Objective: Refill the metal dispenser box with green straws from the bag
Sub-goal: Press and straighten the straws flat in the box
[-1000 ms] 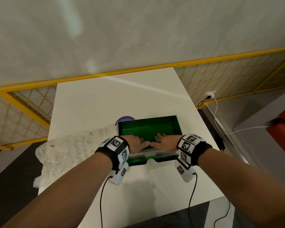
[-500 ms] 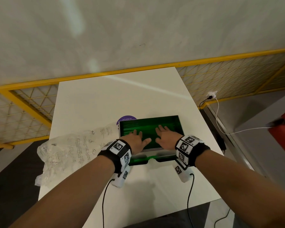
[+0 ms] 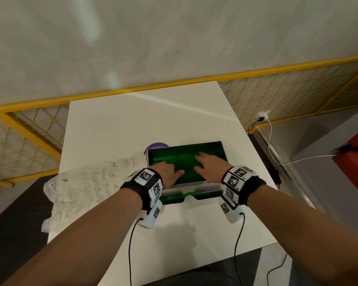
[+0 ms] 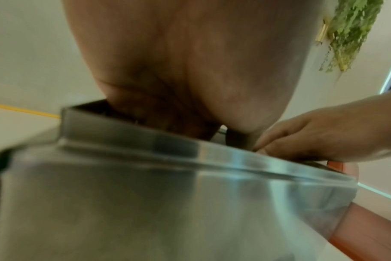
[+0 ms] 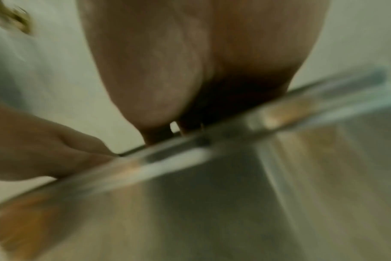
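Observation:
The metal dispenser box point(image 3: 222, 143) stands open-topped on the white table, filled with green straws point(image 3: 184, 159). My left hand point(image 3: 170, 172) and right hand point(image 3: 209, 165) lie side by side inside it, fingers spread flat on the straws. More green straws show in the front slot point(image 3: 173, 198). In the left wrist view, the left palm point(image 4: 190, 70) dips behind the steel rim point(image 4: 167, 141), with the right hand point(image 4: 324, 136) beside it. The blurred right wrist view shows the right palm point(image 5: 190, 61) over the box wall point(image 5: 234, 194). The crumpled clear bag point(image 3: 85, 188) lies flat left of the box.
The box sits near the table's point(image 3: 132, 120) front right. A purple sticker point(image 3: 155, 146) peeks out behind the box's left corner. A yellow mesh railing point(image 3: 277, 69) runs behind the table, with a white plug and cable point(image 3: 264, 116) to the right and a red object point(image 3: 355, 166) beyond.
Both hands have slid from the box's near edge farther in over the straws and moved slightly apart. The bag and box have stayed put.

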{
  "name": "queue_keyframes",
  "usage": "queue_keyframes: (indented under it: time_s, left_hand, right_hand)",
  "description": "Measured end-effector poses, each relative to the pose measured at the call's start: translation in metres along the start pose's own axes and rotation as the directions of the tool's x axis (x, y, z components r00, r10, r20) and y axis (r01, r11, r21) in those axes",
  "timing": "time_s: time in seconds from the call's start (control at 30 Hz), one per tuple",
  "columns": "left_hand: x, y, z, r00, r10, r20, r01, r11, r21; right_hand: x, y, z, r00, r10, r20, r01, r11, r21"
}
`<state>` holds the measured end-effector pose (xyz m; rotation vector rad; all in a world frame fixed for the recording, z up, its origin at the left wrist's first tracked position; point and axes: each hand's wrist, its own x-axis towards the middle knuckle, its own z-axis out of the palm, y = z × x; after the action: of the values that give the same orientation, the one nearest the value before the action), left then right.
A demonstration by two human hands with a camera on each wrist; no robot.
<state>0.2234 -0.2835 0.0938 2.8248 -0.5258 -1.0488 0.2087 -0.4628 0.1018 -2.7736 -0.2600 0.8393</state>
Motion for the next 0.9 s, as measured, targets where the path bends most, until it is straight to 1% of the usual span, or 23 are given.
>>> queue_keyframes:
  time_s: [0.03, 0.07, 0.1, 0.13, 0.17, 0.2, 0.27, 0.3, 0.33, 0.43, 0.53, 0.7, 0.9]
  left_hand:
    - [0.000, -0.006, 0.002, 0.997, 0.045, -0.063, -0.046, 0.999, -0.017]
    - [-0.001, -0.012, 0.004, 0.989, 0.089, -0.120, -0.090, 0.996, 0.004]
    - [-0.002, -0.018, 0.006, 0.981, 0.124, -0.146, -0.116, 0.991, 0.064]
    - [-0.004, -0.024, 0.008, 0.978, 0.148, -0.143, -0.127, 0.981, 0.150]
    - [-0.006, -0.029, 0.009, 0.979, 0.164, -0.124, -0.130, 0.962, 0.241]
    - [-0.007, -0.031, 0.011, 0.980, 0.170, -0.103, -0.131, 0.942, 0.309]
    - [-0.010, -0.032, 0.014, 0.982, 0.173, -0.076, -0.138, 0.933, 0.332]
    - [-0.010, -0.031, 0.014, 0.982, 0.174, -0.073, -0.142, 0.939, 0.315]
    - [-0.010, -0.029, 0.015, 0.983, 0.169, -0.072, -0.141, 0.944, 0.297]
    - [-0.010, -0.029, 0.016, 0.983, 0.164, -0.078, -0.137, 0.954, 0.268]
    - [-0.011, -0.029, 0.017, 0.981, 0.168, -0.095, -0.139, 0.958, 0.250]
    - [-0.012, -0.029, 0.018, 0.976, 0.180, -0.126, -0.147, 0.962, 0.232]
    - [-0.013, -0.028, 0.020, 0.971, 0.177, -0.158, -0.142, 0.967, 0.212]
  right_hand:
    - [-0.016, -0.007, -0.002, 0.990, -0.054, -0.127, 0.059, 0.998, 0.036]
    - [-0.033, -0.017, -0.003, 0.972, -0.113, -0.207, 0.122, 0.992, 0.029]
    - [-0.049, -0.025, 0.003, 0.964, -0.173, -0.203, 0.173, 0.985, -0.016]
    - [-0.062, -0.030, 0.014, 0.963, -0.223, -0.153, 0.214, 0.974, -0.075]
    - [-0.070, -0.034, 0.027, 0.971, -0.232, -0.063, 0.223, 0.967, -0.122]
    - [-0.071, -0.035, 0.041, 0.980, -0.195, 0.045, 0.199, 0.967, -0.159]
    - [-0.062, -0.032, 0.067, 0.972, -0.082, 0.218, 0.124, 0.975, -0.186]
    - [-0.053, -0.030, 0.077, 0.961, -0.039, 0.275, 0.092, 0.979, -0.183]
    - [-0.044, -0.027, 0.084, 0.954, -0.011, 0.300, 0.066, 0.983, -0.173]
    - [-0.026, -0.025, 0.096, 0.963, 0.027, 0.267, 0.008, 0.991, -0.131]
    - [-0.017, -0.025, 0.099, 0.968, 0.036, 0.248, -0.016, 0.997, -0.081]
    - [-0.015, -0.024, 0.099, 0.980, 0.030, 0.195, -0.029, 1.000, -0.008]
    - [-0.015, -0.022, 0.101, 0.982, 0.021, 0.185, -0.023, 1.000, 0.012]
